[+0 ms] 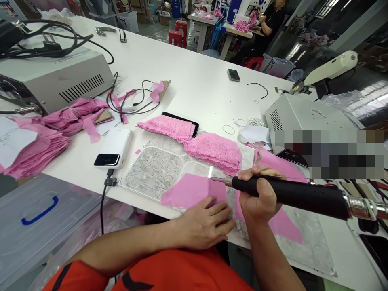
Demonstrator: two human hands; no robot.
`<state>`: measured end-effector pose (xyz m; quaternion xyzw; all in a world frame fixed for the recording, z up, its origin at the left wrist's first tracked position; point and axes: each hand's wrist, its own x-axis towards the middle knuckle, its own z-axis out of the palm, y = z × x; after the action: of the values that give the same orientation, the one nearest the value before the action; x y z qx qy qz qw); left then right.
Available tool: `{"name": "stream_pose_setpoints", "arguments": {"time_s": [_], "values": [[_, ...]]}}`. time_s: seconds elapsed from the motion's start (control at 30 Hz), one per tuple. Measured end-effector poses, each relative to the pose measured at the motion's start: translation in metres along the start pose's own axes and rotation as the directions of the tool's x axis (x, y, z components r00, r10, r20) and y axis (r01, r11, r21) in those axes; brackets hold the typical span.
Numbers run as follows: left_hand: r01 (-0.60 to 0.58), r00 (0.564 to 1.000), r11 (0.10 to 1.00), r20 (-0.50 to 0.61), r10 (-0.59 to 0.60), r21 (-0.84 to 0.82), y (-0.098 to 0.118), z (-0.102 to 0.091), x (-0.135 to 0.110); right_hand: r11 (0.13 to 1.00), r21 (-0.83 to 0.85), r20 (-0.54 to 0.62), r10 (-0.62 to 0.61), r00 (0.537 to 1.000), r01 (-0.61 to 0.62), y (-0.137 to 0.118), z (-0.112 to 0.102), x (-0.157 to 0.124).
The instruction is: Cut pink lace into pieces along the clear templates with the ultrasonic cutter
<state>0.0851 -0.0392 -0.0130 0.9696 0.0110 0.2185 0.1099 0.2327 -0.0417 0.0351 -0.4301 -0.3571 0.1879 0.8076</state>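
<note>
My left hand [209,222] lies flat with its fingers stretched over the lower edge of a pink fabric piece [190,190]. In my right hand [256,204] is a black corded hand tool [309,196], held level with its narrow metal tip pointing left. That tip is over the right part of the pink piece; whether it touches the cloth I cannot tell. Under the cloth is a grey marbled board [151,169]. Just behind it sit two stacks of pink lace pieces, a left stack [169,127] and a right stack [215,151]. More pink fabric [285,226] lies beneath and beyond my right hand.
A white power bank [117,147] with a cable stands left of the board. Grey vented boxes stand at the left [75,76] and right [315,121]. Bundled pink fabric [45,141] lies at the left edge. A phone [233,75] rests farther back. Another person [266,32] sits beyond.
</note>
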Motion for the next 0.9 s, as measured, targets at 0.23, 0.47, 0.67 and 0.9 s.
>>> {"name": "stream_pose_setpoints", "arguments": {"time_s": [0.23, 0.47, 0.67, 0.9], "values": [[0.019, 1.000, 1.000, -0.025, -0.018, 0.011, 0.002, 0.005, -0.003, 0.999, 0.024, 0.101, 0.043, 0.994, -0.046, 0.006, 0.019, -0.008], [0.025, 0.999, 1.000, -0.022, -0.024, 0.007, 0.002, 0.004, -0.003, 0.999, 0.001, 0.123, 0.053, 0.991, -0.054, 0.010, 0.020, -0.009], [0.028, 0.998, 0.999, -0.052, -0.026, 0.036, 0.001, 0.005, -0.003, 0.999, -0.009, 0.109, 0.053, 0.993, -0.053, 0.009, 0.021, -0.007], [0.022, 0.995, 0.995, -0.097, -0.013, 0.095, 0.002, 0.007, -0.003, 0.999, -0.037, -0.025, -0.009, 1.000, 0.008, -0.012, -0.012, 0.009]]}}
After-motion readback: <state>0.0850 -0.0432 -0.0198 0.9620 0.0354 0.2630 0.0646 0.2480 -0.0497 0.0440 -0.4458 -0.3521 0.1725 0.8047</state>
